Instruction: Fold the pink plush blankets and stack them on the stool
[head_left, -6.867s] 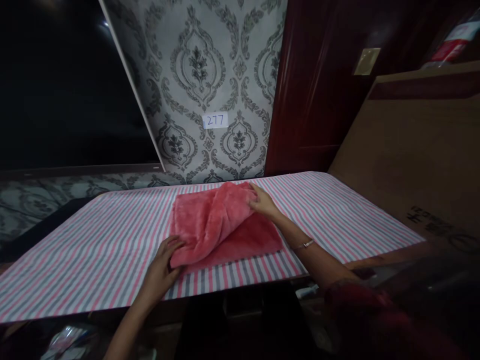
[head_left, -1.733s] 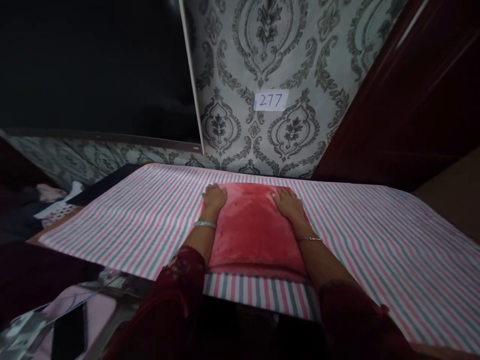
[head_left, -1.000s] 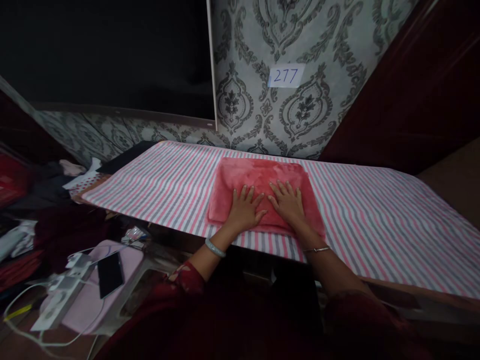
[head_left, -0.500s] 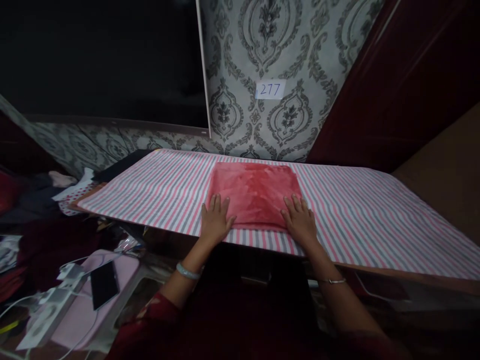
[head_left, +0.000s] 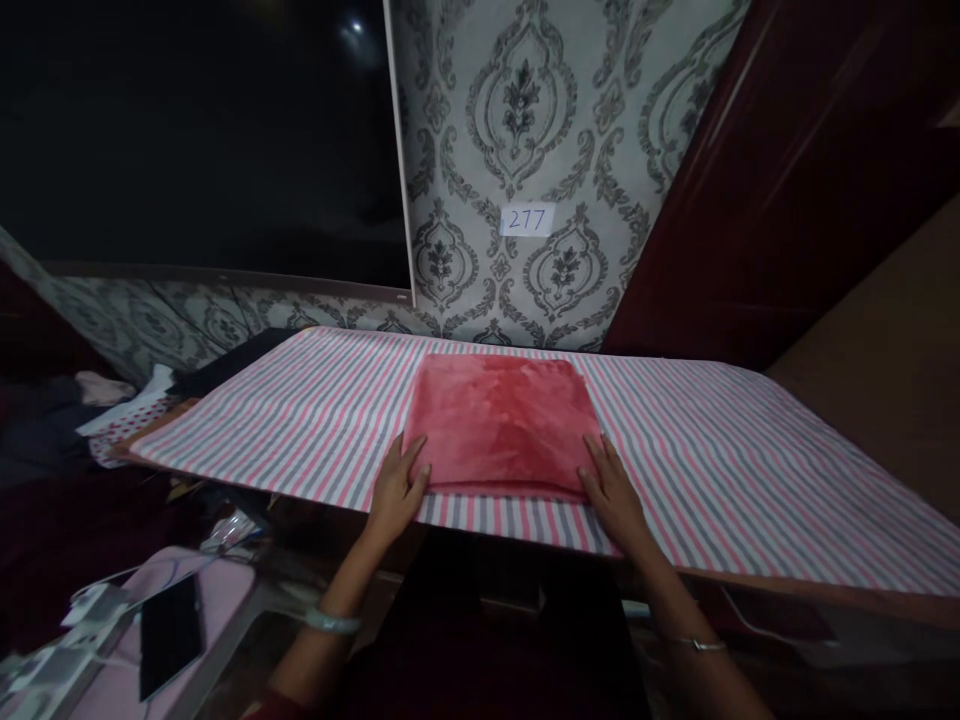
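Note:
A folded red cloth, velvety with lighter and darker patches, lies flat in a neat rectangle on a striped pink, grey and white cover. At its left front corner rests my left hand, fingers spread along the side edge and thumb on the cloth. My right hand touches the opposite front corner in the same way, with its fingers apart. Neither hand is closed round the fabric. The cloth's layered folded edge faces me, just above the cover's front edge.
Behind the surface stands a patterned wall with a paper label marked 277. A large dark screen hangs at left. Below left, a phone lies on a pink surface beside a white power strip. A cardboard-brown panel stands at right.
Both hands have slid from the top of the folded cloth outward to its side edges, slightly toward me. The cloth stays in place on the cover. The view has tilted up a little.

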